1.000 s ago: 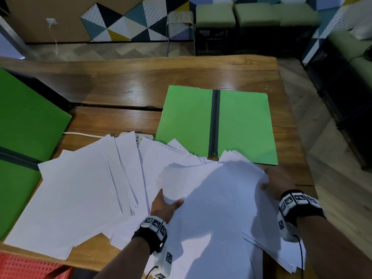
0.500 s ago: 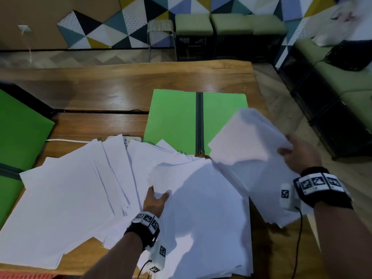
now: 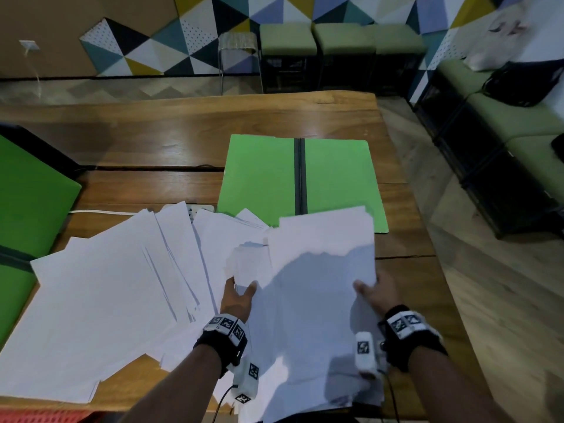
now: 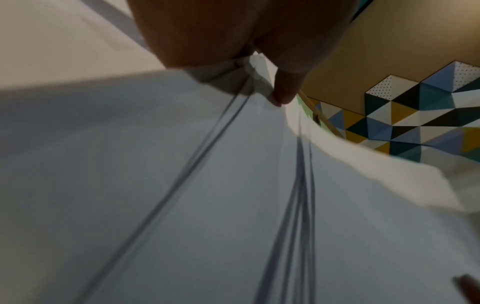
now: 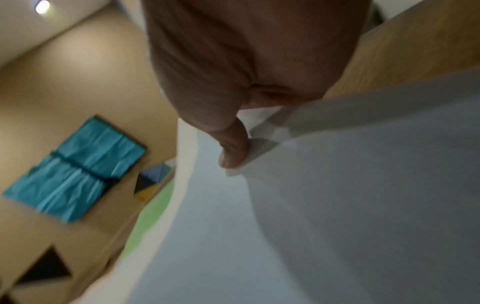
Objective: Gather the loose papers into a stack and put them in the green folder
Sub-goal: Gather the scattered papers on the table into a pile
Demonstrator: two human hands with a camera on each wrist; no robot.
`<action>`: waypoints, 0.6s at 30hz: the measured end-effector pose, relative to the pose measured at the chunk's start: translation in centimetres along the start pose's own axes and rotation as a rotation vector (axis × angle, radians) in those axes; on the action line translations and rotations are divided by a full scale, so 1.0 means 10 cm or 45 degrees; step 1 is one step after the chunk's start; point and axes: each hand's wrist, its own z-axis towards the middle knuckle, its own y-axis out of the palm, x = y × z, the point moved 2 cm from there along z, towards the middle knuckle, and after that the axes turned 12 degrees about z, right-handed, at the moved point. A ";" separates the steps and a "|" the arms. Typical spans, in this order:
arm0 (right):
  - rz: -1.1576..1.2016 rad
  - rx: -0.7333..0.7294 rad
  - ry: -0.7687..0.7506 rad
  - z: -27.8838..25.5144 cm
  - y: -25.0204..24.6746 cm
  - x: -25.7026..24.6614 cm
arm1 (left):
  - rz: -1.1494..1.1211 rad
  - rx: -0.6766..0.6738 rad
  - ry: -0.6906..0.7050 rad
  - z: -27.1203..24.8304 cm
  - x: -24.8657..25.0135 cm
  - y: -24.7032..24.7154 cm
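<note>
An open green folder (image 3: pixel 262 178) with a dark spine lies flat on the wooden table (image 3: pixel 183 132). Loose white papers (image 3: pixel 106 285) fan out to its left. Nearer me, a thick batch of sheets (image 3: pixel 320 270) overlaps the folder's near edge. My left hand (image 3: pixel 239 296) holds the batch's left edge, thumb on top. My right hand (image 3: pixel 370 290) grips its right edge. In the left wrist view the thumb (image 4: pixel 284 92) pinches the paper batch (image 4: pixel 207 185). The right wrist view shows the thumb (image 5: pixel 233 152) pressed onto the sheets (image 5: pixel 337 205), the other fingers hidden beneath.
A second green folder (image 3: pixel 30 203) lies at the table's left edge. A white power strip (image 3: pixel 198 208) and its cable (image 3: pixel 100 212) peek out behind the fanned papers. The table's right edge (image 3: pixel 421 227) drops to the floor; stools (image 3: pixel 317 41) and a sofa (image 3: pixel 518 123) stand beyond.
My right hand lifted a batch of sheets off to the right, then brought it back left onto the pile in front of me. My left hand stayed on the pile's left edge.
</note>
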 end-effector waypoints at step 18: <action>-0.651 -0.524 0.146 -0.27 0.67 -0.07 | -0.361 -0.184 -0.153 -0.04 0.10 -0.01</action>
